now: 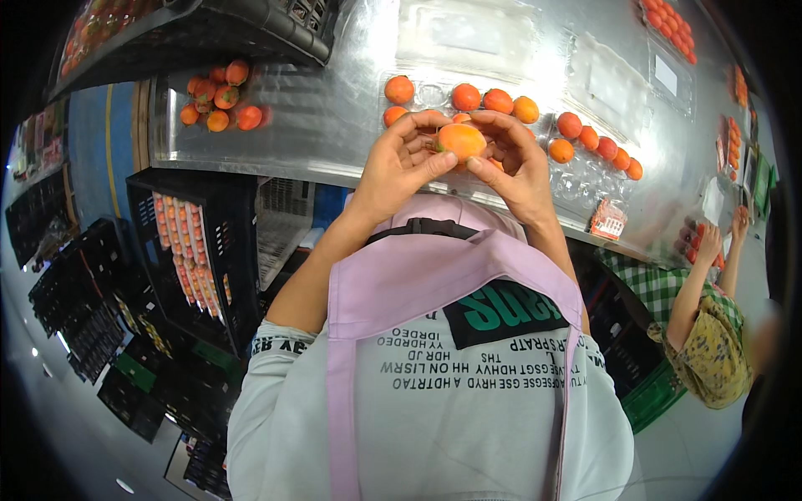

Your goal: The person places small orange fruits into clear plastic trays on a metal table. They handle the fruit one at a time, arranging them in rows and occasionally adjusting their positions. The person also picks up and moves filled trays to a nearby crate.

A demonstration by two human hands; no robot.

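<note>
Between my left hand (401,150) and my right hand (510,153), an orange-red tomato (462,142) is held by the fingertips and thumbs. It hangs over a clear plastic punnet (432,94) with round hollows, several of which hold tomatoes; my hands hide part of it. To the right lies another clear punnet (579,181), with several tomatoes (606,148) along its far side. A small pile of tomatoes (225,97) rests on the metal table (313,119) at the left.
Empty clear trays or lids (467,41) lie at the table's far side. A black crate (276,31) stands upper left; another (241,250) holds packed tomatoes. A printed packet (608,219) lies by the near edge. A co-worker's hands (711,244) handle fruit at the far right.
</note>
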